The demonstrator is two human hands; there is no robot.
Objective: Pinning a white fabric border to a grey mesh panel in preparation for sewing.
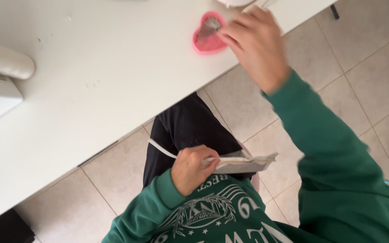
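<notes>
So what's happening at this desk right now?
A person in a green sweatshirt sits at a white table. Their right hand reaches to a pink heart-shaped dish holding some greyish bits near the table's edge. Their left hand, down by the lap, grips a flat greyish paper packet and a thin white strip.

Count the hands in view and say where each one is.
2. The left hand is over the lap, gripping a flat paper packet; the right hand reaches the pink heart dish on the table.

A pink heart-shaped mould (208, 35) lies flat on the white counter (104, 76) near its edge, holding greyish material. A flat grey strip (244, 163) with a white cord juts sideways over the lap.
</notes>
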